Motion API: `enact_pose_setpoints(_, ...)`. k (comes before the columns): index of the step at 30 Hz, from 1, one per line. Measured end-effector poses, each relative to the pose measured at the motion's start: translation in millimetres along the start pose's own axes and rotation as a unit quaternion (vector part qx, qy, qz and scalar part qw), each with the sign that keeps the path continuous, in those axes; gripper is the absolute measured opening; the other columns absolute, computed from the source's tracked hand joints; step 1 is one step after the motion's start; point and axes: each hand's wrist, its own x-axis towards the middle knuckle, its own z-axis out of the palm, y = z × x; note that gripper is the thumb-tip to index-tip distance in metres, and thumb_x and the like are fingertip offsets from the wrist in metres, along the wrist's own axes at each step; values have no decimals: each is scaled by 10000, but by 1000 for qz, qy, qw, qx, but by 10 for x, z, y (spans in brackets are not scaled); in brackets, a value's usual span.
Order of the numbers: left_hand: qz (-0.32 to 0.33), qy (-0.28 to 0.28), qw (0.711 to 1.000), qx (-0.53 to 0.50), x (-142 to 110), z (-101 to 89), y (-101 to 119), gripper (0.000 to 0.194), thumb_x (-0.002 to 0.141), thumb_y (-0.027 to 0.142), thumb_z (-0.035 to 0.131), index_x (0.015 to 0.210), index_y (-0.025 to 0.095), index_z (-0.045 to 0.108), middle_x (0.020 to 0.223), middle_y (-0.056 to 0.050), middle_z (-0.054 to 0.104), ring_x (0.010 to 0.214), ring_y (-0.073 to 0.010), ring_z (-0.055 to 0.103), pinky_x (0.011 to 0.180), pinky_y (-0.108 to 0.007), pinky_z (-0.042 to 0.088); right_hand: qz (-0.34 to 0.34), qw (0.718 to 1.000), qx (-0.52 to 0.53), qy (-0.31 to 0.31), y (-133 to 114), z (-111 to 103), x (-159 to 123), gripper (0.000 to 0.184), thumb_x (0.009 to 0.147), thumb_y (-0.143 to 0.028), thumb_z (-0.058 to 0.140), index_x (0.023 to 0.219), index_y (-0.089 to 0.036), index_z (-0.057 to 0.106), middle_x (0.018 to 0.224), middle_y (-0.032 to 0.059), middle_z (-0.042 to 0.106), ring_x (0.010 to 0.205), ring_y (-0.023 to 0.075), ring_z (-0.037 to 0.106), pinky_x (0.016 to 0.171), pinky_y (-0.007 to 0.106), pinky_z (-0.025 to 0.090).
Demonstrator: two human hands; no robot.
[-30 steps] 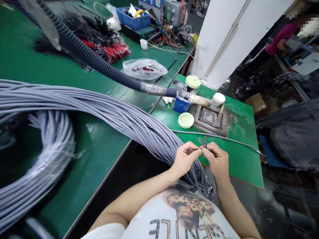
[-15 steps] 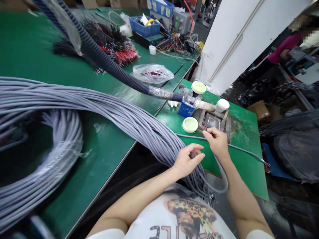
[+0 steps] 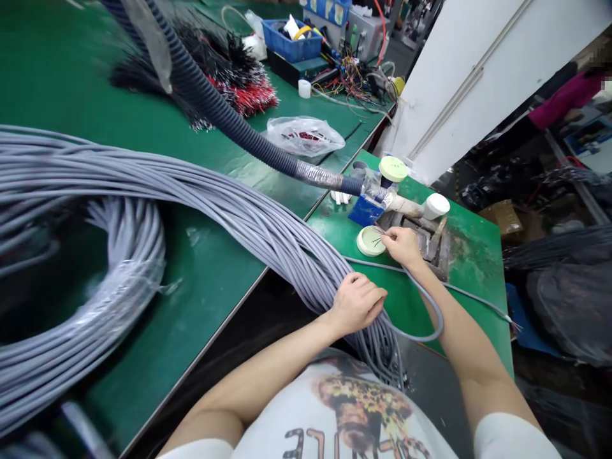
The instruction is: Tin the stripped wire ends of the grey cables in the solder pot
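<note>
Grey sheathed cable fills my view from here: my left hand [image 3: 356, 305] lies on the thick cable bundle [image 3: 268, 236] at the near edge of the bench, its fingers curled over the strands in a loose grip. My right arm reaches forward and left across the green workbench [image 3: 406, 299], and my right hand [image 3: 404, 247] sits just above a pale green lid [image 3: 362, 241], its thumb and fingertips pinched narrow on the thin wires [image 3: 378, 241] at the end of one grey cable [image 3: 433, 333]. Those wires are hair-fine and splay out from my fingertips toward the far left, over the lid. The cable itself is a single smooth length that drops from my right hand in a loop beside my forearm, curving near and left to the bundle. A second grey run lies long across the bench, left to right, ending in small exposed wires near the right edge; I cannot tell whether it is the same cable. Just beyond my hand stand a blue box [image 3: 362, 211] and a white plastic cap [image 3: 436, 206].
</note>
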Motion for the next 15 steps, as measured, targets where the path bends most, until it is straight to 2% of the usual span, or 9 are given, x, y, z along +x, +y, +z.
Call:
enact_pose_setpoints(5,6,4,1000,-7,-12,8,-22,112,868,192,520,929,189,614,729,1,658,707,-138,567,823,-363,406,-6,1000,-29,-6,-37,24,38,177,692,-250,522,616,-183,667,594,26,640,581,161,547,549,255,325)
enact_pose_setpoints(9,7,5,1000,-9,-23,14,-29,116,861,192,524,931,191,616,729,1,659,705,-138,572,827,-360,409,-35,999,-40,8,-9,-178,-14,191,739,-282,521,651,-181,658,645,28,636,610,155,535,571,259,334)
enact_pose_setpoints(12,2,3,1000,-10,-24,4,-22,120,861,197,520,926,193,621,724,-3,659,703,-138,577,843,-360,409,-69,994,-76,49,184,-438,-63,218,786,-307,510,699,-175,661,677,36,621,627,156,529,588,267,340)
enact_pose_setpoints(15,-6,6,1000,-15,-16,-19,-6,117,855,186,524,917,197,623,737,-4,669,719,-139,585,908,-379,394,-59,985,-147,68,504,-629,-75,230,796,-309,505,737,-169,677,701,50,623,641,166,532,587,276,336)
